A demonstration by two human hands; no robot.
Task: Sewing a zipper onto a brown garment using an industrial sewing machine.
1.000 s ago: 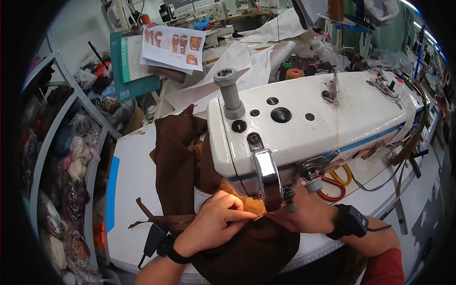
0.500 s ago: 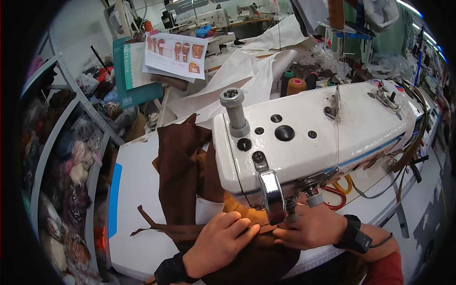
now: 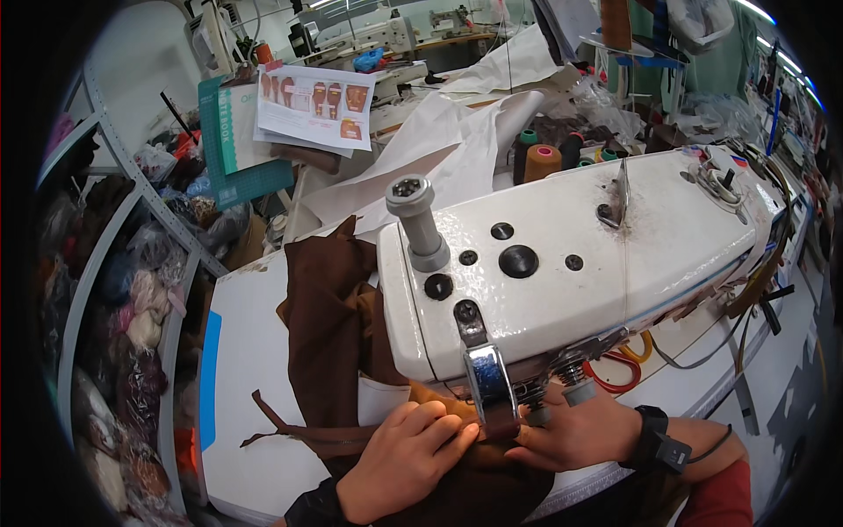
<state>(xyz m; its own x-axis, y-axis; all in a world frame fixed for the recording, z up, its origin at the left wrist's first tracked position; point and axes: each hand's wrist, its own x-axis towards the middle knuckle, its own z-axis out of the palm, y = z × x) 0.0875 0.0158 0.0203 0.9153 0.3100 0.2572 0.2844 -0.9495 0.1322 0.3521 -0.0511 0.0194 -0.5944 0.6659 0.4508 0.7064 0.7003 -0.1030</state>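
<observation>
My left hand [image 3: 404, 458] has curled fingers on the brown fabric [image 3: 325, 325], gripping its edge with the zipper strip [image 3: 325, 434] just left of the presser area of the white sewing machine [image 3: 562, 290]. My right hand [image 3: 580, 433] is closed on the same fabric right of the needle area, fingertips partly hidden by the machine's fittings. Lighter brown cloth shows under the lamp glow. The needle itself is hidden behind the chrome lever [image 3: 487, 386].
Red-handled scissors [image 3: 615, 378] lie behind my right hand. Thread cones [image 3: 543, 162] stand beyond the machine. A shelf of bagged materials [image 3: 145, 325] borders the left side. Printed sheets [image 3: 312, 101] and white paper [image 3: 421, 167] are at the back.
My left hand has shifted down from the bright seam spot, its fingers now more curled. My right hand has moved slightly down and right. The view has shifted a little.
</observation>
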